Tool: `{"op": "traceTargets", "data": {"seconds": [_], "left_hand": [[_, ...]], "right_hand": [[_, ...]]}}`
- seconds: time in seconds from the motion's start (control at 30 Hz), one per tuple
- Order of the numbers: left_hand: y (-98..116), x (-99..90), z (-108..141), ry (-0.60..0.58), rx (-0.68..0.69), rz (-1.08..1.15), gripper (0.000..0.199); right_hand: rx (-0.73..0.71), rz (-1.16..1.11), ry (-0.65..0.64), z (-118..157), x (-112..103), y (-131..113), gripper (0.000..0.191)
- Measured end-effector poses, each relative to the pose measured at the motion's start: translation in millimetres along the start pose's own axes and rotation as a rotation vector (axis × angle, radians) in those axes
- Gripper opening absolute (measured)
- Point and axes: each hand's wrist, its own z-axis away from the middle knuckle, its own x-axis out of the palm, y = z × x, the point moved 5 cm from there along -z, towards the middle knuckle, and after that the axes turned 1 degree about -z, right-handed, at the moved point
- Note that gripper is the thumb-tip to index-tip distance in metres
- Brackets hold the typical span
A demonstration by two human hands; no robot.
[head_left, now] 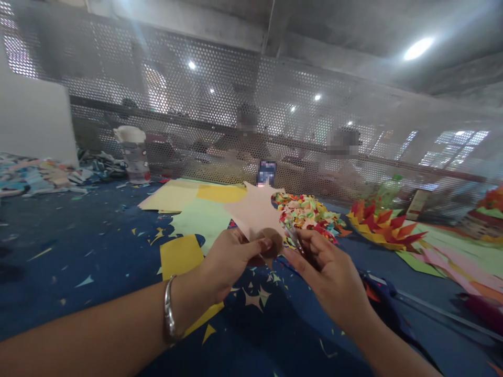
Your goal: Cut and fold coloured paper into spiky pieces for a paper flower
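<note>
My left hand pinches a pale pink sheet of paper with jagged, curved-out edges. A brown round disc lies against the sheet's lower part, under my left thumb. In my right hand is a pair of scissors, its blades at the sheet's right edge; the handles are mostly hidden by my fingers. Beneath my hands, small paper offcuts are scattered over the blue cloth. Behind the sheet, to the right, rises a heap of small coloured paper pieces.
Pale green and yellow sheets lie to the left. A bottle and shredded paper stand farther back. A phone leans against the perforated screen. At right are orange paper flowers and a blue glue gun.
</note>
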Motion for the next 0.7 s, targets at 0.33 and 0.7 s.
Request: {"op": "traceTargets", "data": {"seconds": [0.33, 0.7], "left_hand": [[6.6, -0.8, -2.1, -0.032, 0.055, 0.050, 0.017], [7.0, 2.6, -0.1, -0.063, 0.045, 0.201, 0.014]], "right_hand": [[0.300, -0.286, -0.091, 0.8, 3.6, 16.3, 0.029], [0.367, -0.421, -0.087, 4.3, 5.7, 15.9, 0.033]]}}
